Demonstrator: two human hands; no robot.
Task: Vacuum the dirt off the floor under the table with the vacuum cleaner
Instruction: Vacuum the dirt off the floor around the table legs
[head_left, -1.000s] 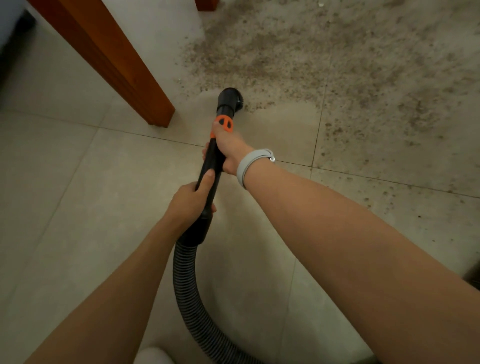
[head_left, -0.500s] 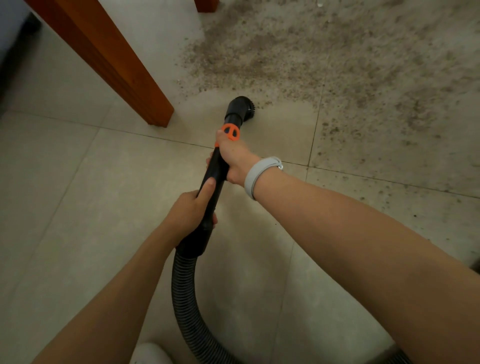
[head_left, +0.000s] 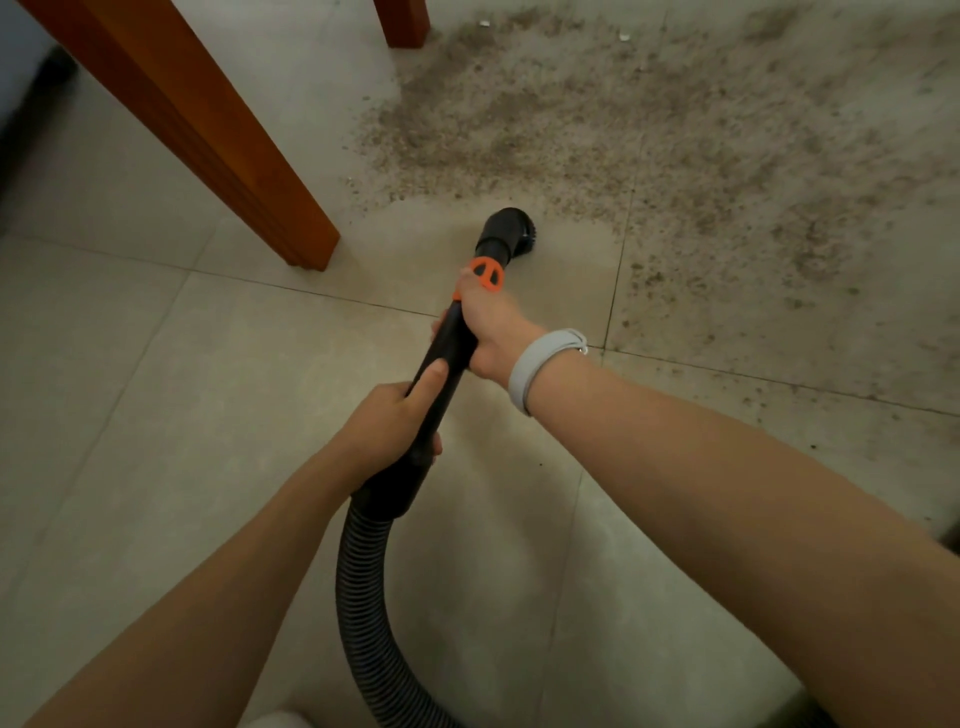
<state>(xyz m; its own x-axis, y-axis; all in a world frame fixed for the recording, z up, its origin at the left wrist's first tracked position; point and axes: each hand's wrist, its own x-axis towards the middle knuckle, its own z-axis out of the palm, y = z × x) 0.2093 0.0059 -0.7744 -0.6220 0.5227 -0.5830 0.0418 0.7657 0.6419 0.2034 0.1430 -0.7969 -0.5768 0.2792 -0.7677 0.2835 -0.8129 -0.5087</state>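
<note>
Dirt (head_left: 649, 135) is spread over the floor (head_left: 156, 389) ahead and to the right of the nozzle (head_left: 511, 231), densest beyond it, thinner toward the right edge. The nozzle is set on the near margin of the dirt, on a cleaner strip. The wand (head_left: 447, 353) has its long axis running from the near left up toward the dirt. It is gripped by the right hand (head_left: 491, 325) nearer the nozzle, just behind the orange collar (head_left: 485, 273), and by the left hand (head_left: 395, 421) lower down, above the hose (head_left: 363, 597). Both hands are wrapped round the wand. A bench leg (head_left: 249, 171) stands to the left. The next pass is judged to lie forward and rightward.
</note>
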